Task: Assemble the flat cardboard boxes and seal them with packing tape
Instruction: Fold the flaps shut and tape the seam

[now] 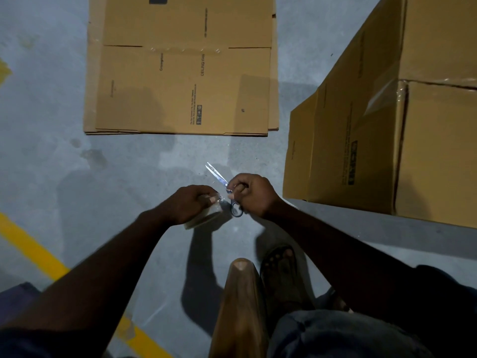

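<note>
left hand (189,202) gripping tape roll (206,217), right hand (251,193) holding scissors (219,180)

The flat cardboard boxes (180,81) are tan-brown with small dark printed text. The assembled boxes (382,140) are the same tan, with black print blocks and glossy clear tape along one seam. The floor (51,125) is mottled blue-grey with darker stains and a yellow painted line (33,250). The scissors (220,180) have silver blades and dark blue handle loops, and the tape roll (206,216) is pale beige and translucent.
</note>
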Demonstrator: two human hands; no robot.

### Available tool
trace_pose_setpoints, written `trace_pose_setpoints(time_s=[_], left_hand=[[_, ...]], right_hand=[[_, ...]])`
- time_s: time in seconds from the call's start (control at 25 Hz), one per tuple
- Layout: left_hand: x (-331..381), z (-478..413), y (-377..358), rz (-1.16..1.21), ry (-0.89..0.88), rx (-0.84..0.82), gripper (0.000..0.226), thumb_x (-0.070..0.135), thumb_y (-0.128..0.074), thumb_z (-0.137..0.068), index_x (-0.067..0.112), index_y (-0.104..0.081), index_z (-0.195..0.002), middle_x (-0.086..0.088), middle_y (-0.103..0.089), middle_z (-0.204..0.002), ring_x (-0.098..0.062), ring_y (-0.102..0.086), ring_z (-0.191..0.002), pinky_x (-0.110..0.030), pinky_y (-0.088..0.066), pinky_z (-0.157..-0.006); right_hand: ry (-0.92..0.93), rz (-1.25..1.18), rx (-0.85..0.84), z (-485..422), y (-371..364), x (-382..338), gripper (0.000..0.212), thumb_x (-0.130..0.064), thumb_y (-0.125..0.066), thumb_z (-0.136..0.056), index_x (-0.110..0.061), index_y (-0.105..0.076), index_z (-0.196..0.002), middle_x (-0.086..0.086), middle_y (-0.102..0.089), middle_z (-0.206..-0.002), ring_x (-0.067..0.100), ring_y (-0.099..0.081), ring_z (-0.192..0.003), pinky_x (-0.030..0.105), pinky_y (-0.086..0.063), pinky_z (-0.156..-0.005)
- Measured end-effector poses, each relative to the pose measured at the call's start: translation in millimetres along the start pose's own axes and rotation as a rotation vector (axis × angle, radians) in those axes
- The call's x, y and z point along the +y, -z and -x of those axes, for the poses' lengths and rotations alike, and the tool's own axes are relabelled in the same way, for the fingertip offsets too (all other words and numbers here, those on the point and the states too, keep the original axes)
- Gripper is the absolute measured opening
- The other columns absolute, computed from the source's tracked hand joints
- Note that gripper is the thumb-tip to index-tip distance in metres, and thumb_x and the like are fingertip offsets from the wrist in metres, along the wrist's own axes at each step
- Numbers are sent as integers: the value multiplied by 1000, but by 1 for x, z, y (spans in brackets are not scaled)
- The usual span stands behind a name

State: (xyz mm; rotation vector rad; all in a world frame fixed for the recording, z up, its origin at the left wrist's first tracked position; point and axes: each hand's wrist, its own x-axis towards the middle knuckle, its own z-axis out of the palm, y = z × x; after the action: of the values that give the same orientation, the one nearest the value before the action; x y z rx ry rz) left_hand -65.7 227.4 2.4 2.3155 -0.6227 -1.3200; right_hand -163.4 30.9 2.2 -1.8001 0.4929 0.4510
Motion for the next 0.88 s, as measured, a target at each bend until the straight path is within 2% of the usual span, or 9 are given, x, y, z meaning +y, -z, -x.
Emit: trace_pose_setpoints(time_s=[0.08, 0.2, 0.32, 0.4, 0.56, 0.64, 0.76, 0.84, 0.88], left_hand=[[-21, -3, -2, -55, 29, 81, 35, 24, -55, -102, 17, -62, -136, -5, -66, -128, -22, -61, -114, -26, -41, -91], [-44, -11, -10, -146, 156, 173, 57, 25, -53, -100, 13, -38, -153, -27, -61, -128, -41, -60, -115, -39, -44, -93], [-27, -21, -27, -53, 249, 322, 63, 18, -55, -99, 8, -29, -156, -31, -62, -121, -47, -61, -107, -47, -46, -89], [-10, -21, -39, 29, 298, 314, 72, 17, -61, -97, 3, -22, -156, -30, -62, -122, -47, -62, -108, -48, -47, -88], [-78, -78, -78, 125, 328, 312, 78, 61, -58, -69, 30, -42, -138, -11, -64, -122, -31, -65, -100, -46, -57, -82], [-29, -68, -63, 300, 351, 387, 67, 63, -52, -72, 29, -49, -129, -8, -65, -122, -29, -65, -102, -47, -56, -85], [138, 5, -21, 480, 148, 553, 52, 37, -55, -99, 17, -45, -146, -4, -56, -140, -23, -54, -127, -33, -42, -102], [213, 30, -9, 604, -121, 606, 42, 32, -50, -104, 21, -49, -144, 5, -56, -139, -9, -52, -126, -24, -40, -101], [244, 38, -6, 670, -274, 574, 39, 35, -47, -104, 25, -52, -141, 8, -57, -139, -6, -52, -126, -24, -42, -103]], right_hand=[[-17, 65, -17, 5, 5, -2, 24, 0, -68, -86, -6, -64, -109, -2, -66, -80, -6, -63, -68, 8, -43, -58], [97, 253, -41, 19, 8, -2, 24, -17, -70, -83, -4, -66, -103, 8, -68, -91, 16, -60, -83, 22, -38, -73], [119, 339, -58, 34, 20, -28, 23, -22, -69, -88, -10, -64, -108, 8, -65, -100, 22, -58, -94, 24, -33, -76], [91, 293, -57, 50, 32, -65, 22, -21, -69, -90, -11, -64, -110, 7, -65, -102, 20, -59, -96, 26, -38, -76], [107, 82, -74, 91, 65, -153, 25, -28, -67, -95, -12, -65, -114, 0, -65, -107, 12, -59, -96, 23, -44, -79], [337, 292, 49, 114, 91, -178, 27, -28, -64, -97, -12, -62, -118, 3, -64, -110, 13, -59, -95, 27, -46, -79], [572, 792, 442, 133, 137, -179, 32, -20, -65, -90, -6, -62, -118, 13, -63, -112, 29, -60, -100, 41, -49, -85], [389, 986, 600, 139, 166, -163, 50, -27, -59, -92, 0, -53, -133, 22, -55, -135, 37, -52, -124, 50, -42, -103], [236, 1041, 578, 141, 177, -152, 60, -34, -51, -97, 0, -41, -145, 23, -40, -151, 38, -38, -140, 54, -32, -113]])
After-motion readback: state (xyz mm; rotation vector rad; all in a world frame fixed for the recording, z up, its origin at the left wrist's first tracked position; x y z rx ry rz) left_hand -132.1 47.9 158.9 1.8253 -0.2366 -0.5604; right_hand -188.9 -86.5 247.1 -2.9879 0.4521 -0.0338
